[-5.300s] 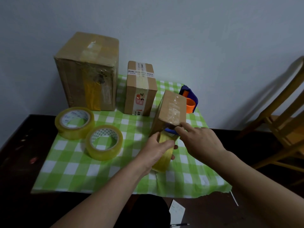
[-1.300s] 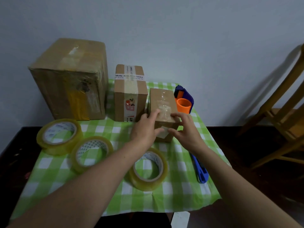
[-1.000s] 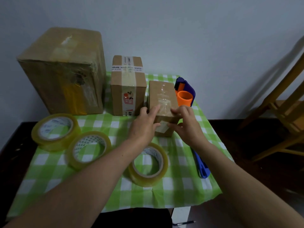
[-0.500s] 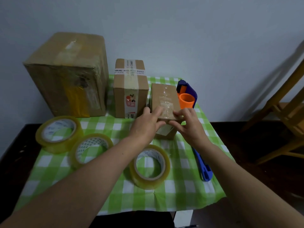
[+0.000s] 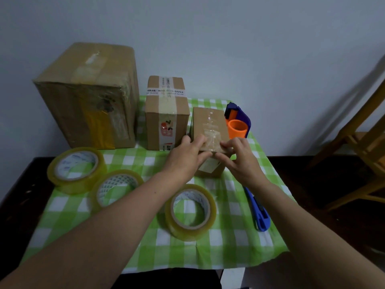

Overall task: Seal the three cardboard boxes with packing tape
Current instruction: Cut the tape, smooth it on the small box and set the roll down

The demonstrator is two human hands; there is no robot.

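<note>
Head view: vs ~5 s ago, the small box (image 5: pixel 208 124) is no longer tipped up. It stands upright on the green check cloth (image 5: pixel 229 243), just right of the mid box (image 5: pixel 166 113) and touching or nearly touching it. The tape roll (image 5: pixel 187 230) that the L hand carried now lies flat on the cloth nr the front edge, and a blue cutter (image 5: pixel 258 211) lies to its right. A clear tape strip (image 5: pixel 211 132) runs along the box top to its front edge. Judgement: strip's cut and laid, so this box is at the rub-down stage, likely the last of three, since the big box (image 5: pixel 89 97) and mid box both show tape on top.

Pose: both forearms reach fwd and converge on the box's near top edge. Left hand (image 5: pixel 185 159) has fingers fairly straight, pressing on the strip's left side, thumb at the box's left face. Right hand (image 5: pixel 239 161) has fingers bent, forefinger on top and thumb on the front face, pinching the strip's end over the edge.
</note>
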